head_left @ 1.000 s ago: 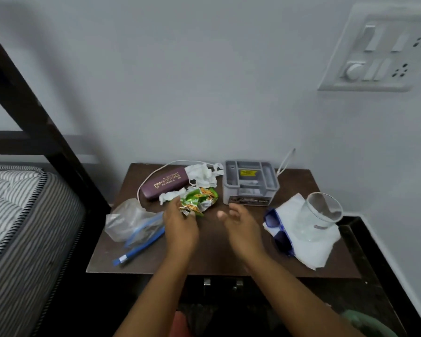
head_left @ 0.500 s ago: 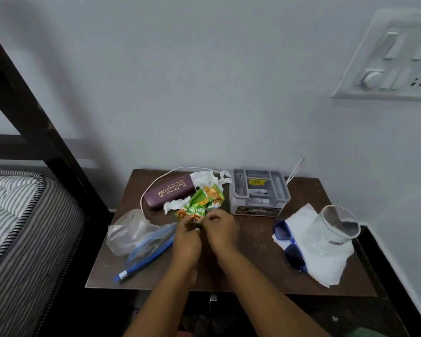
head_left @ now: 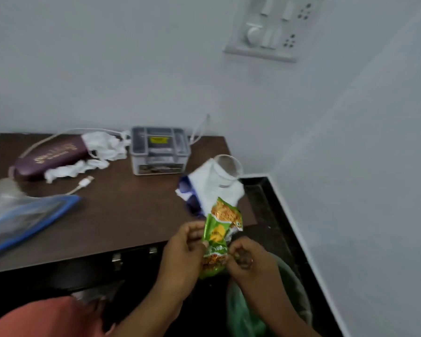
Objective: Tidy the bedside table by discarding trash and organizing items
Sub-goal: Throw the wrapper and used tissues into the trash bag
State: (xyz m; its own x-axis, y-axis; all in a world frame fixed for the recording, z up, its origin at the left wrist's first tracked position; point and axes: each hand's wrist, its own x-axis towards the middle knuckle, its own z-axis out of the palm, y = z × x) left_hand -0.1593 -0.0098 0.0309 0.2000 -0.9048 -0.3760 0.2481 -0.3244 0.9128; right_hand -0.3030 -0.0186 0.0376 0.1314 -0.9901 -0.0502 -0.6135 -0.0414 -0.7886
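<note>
A green and orange snack wrapper hangs in the air past the front right corner of the brown bedside table. My left hand pinches its left side and my right hand pinches its lower right side. Below my right hand sits a bin lined with a green bag. Crumpled white tissues lie at the back of the table beside a maroon glasses case.
A grey organiser box stands at the back. A clear glass lies on a white tissue over blue sunglasses at the right edge. A white cable's plug and a blue-edged plastic pouch lie on the left.
Both hands took the wrapper off the table and carried it right, over the bin. The camera swung to the right and down.
</note>
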